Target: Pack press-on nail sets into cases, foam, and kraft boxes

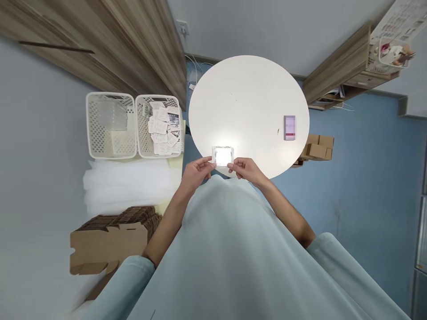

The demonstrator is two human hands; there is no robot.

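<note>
A small clear plastic case (223,157) is held at the near edge of the round white table (247,93). It looks closed, and bright glare washes out its middle. My left hand (197,171) grips its left side between thumb and fingers. On the opposite side, my right hand (245,169) pinches the near right corner the same way. Further right on the tabletop lies a purple box (289,128) with a red stripe, apart from both hands.
To the left stand two white perforated baskets; the right basket (178,133) holds many printed cards, the left basket (89,129) some clear plastic. Below them are white foam sheets (126,182) and stacked flat cardboard (110,240). Small cardboard boxes (318,147) sit beyond the table's right edge.
</note>
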